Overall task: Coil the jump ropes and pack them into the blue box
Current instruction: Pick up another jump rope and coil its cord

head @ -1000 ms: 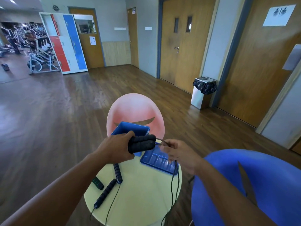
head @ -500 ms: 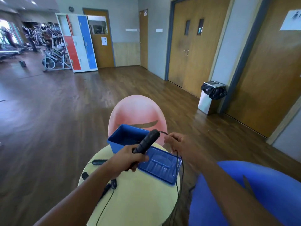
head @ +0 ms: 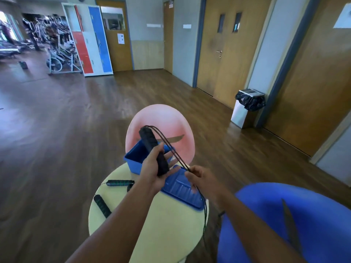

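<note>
Left hand (head: 152, 168) grips both rope handles (head: 152, 147) above the blue box (head: 135, 160) at the table's (head: 167, 224) 12 o'clock, right hand (head: 202, 177) pinches the cords (head: 171, 149) toward 4 o'clock; pull them taut, wrap even loops around handles.

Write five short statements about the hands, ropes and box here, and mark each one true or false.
1. The left hand holds the black handles. True.
2. The right hand holds nothing. False: it pinches the cords that run from those handles.
3. The lid is on the box. False: it lies on the table beside the open box.
4. Other handles lie on the table. True.
5. The black handles rest inside the box. False: they are held up in the air, in front of the box.
</note>
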`<state>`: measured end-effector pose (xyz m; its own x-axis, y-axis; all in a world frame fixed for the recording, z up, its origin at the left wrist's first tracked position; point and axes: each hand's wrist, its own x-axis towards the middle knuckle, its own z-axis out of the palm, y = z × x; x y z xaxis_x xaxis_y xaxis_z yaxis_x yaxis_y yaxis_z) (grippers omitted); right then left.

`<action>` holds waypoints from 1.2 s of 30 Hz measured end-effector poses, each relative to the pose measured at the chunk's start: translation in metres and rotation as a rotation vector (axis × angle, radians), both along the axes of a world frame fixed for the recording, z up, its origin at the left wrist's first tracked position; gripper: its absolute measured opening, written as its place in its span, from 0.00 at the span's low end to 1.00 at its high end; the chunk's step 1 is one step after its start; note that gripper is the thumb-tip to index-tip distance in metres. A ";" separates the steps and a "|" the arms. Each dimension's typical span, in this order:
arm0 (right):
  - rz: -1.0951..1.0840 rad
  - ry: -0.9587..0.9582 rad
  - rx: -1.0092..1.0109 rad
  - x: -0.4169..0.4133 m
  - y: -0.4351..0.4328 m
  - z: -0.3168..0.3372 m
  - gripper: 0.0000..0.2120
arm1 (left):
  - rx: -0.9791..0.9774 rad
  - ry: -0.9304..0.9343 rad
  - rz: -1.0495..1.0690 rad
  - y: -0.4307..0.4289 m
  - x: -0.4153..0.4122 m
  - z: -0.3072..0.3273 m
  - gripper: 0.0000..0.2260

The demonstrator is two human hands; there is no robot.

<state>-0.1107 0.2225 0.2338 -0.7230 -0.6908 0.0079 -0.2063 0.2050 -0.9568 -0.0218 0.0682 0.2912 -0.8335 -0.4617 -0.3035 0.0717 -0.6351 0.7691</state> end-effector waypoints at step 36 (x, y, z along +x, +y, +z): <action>-0.320 0.144 -0.050 0.003 -0.008 0.077 0.13 | -0.984 0.108 -0.798 -0.076 0.015 0.078 0.27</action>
